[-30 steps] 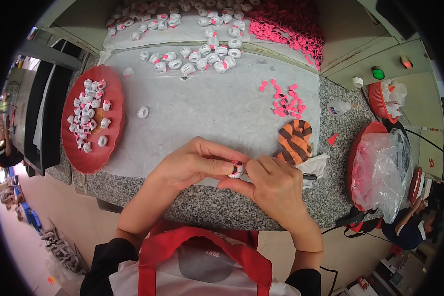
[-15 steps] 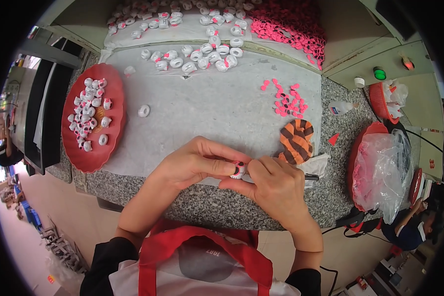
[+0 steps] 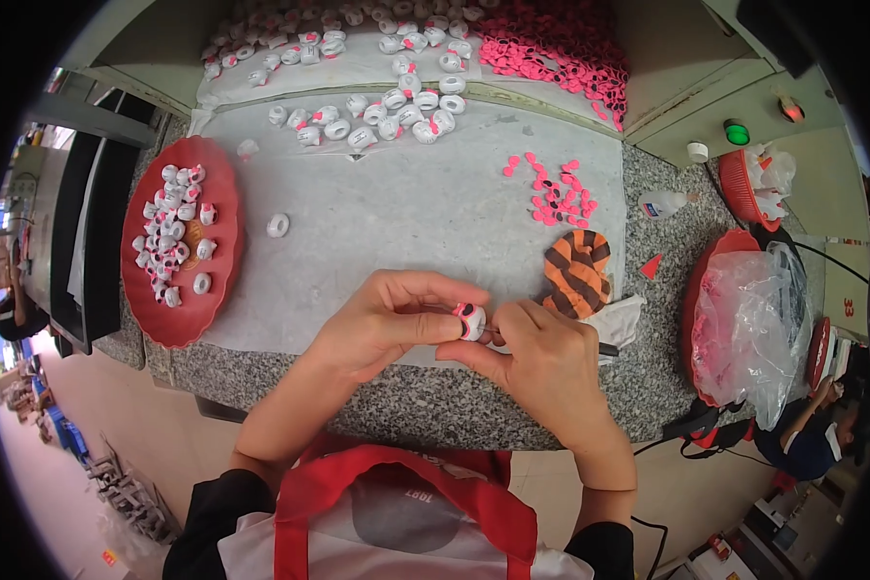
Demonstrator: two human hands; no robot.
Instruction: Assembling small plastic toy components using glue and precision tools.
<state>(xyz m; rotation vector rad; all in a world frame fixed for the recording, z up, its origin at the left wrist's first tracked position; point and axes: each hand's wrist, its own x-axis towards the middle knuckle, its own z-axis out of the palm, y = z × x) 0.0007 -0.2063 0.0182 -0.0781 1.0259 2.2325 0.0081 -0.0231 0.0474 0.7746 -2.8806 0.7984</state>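
My left hand (image 3: 372, 324) pinches a small white figurine head (image 3: 473, 323) with pink and black details between thumb and fingers, above the near edge of the worktop. My right hand (image 3: 551, 362) is closed round a thin tool (image 3: 607, 349). Its dark end sticks out to the right of the hand, and its thin front part points at the figurine head. Whether the tip touches the head, I cannot tell. Left of my hands, a red scalloped tray (image 3: 224, 280) carries many similar white pieces. A single white ring-like piece (image 3: 277, 225) lies on the white sheet (image 3: 358, 213).
Rows of white pieces (image 3: 393, 100) lie at the back. Loose pink bits (image 3: 561, 198) and an orange-brown striped cloth item (image 3: 578, 274) lie to the right. Farther right are a small bottle (image 3: 663, 203), a red basket (image 3: 741, 188) and a plastic-covered red tray (image 3: 691, 333).
The figurine head has turned in my left fingers, showing more of its white side. Both hands stay in nearly the same place, and the whole view has shifted slightly.
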